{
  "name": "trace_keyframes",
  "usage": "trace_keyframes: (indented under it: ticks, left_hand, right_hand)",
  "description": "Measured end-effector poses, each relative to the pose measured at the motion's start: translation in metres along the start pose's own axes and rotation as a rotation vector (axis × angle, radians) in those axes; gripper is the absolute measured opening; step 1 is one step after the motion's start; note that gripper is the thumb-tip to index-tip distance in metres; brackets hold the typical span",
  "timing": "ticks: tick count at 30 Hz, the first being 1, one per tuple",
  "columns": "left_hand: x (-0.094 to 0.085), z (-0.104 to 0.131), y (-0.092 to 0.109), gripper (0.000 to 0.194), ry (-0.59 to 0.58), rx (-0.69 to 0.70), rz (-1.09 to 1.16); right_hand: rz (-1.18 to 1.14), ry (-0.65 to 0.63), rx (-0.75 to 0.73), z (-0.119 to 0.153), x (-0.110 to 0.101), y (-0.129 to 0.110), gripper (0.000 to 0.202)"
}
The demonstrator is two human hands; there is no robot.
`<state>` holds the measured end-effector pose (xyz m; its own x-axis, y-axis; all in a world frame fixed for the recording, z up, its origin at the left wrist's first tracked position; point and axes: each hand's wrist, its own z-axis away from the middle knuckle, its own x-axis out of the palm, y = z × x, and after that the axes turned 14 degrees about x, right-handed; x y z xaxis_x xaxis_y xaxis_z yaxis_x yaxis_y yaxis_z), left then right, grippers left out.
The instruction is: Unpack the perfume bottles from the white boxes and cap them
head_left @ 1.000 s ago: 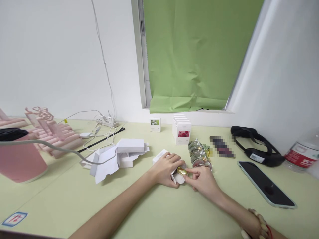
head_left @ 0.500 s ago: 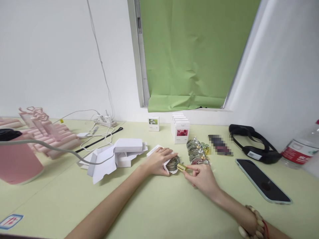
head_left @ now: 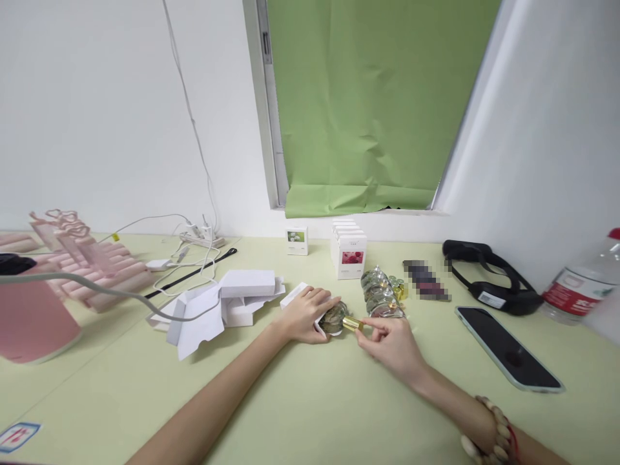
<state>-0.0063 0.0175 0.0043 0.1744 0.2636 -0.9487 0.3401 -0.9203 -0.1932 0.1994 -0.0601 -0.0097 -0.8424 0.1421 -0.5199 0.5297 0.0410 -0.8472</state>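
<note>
glass bottle point(head_left: 333, 318) lies crosswise between the hands, gold cap point(head_left: 352, 323) rightmost, pinched by the right hand point(head_left: 394, 349), white box point(head_left: 293, 296) clasped under the left hand point(head_left: 309, 315).

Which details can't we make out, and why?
All in the head view:
White cardboard box: middle covered by the left hand.
Pink rounded container: cut off by the left edge.
Dark flat rectangular item: surface partly pixelated.
Upright white red-flower box: print too small.

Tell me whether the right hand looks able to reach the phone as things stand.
Probably yes: the phone lies to the right of the right hand, with nothing seen standing between them. That hand is occupied, though, pinching a small gold cylinder.
</note>
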Motion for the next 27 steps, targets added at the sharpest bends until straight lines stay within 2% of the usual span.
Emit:
trace_keyframes:
  ticks: [5,8,16,22,27]
  left_hand:
    - [-0.0004,-0.0014,-0.0006,0.070,-0.038,0.029,-0.030]
    - [-0.0005,-0.0018,-0.0012,0.069,-0.035,0.052,-0.036]
    - [0.0025,-0.0030,0.0025,0.070,0.015,0.121,-0.019]
    - [-0.0022,-0.0053,0.0048,0.070,-0.015,0.096,-0.003]
    - [-0.0021,-0.0066,0.0058,0.071,-0.012,0.063,-0.006]
  right_hand:
    - [-0.040,-0.163,0.015,0.0016,0.0003,-0.0014,0.038]
    - [-0.013,-0.195,0.026,0.0022,0.0008,-0.0011,0.038]
    - [0.099,-0.140,-0.062,0.0033,0.0011,0.0001,0.016]
    - [-0.027,-0.135,-0.145,0.0049,0.0037,0.0001,0.010]
    - [-0.147,-0.009,-0.142,0.0068,0.0018,0.0003,0.014]
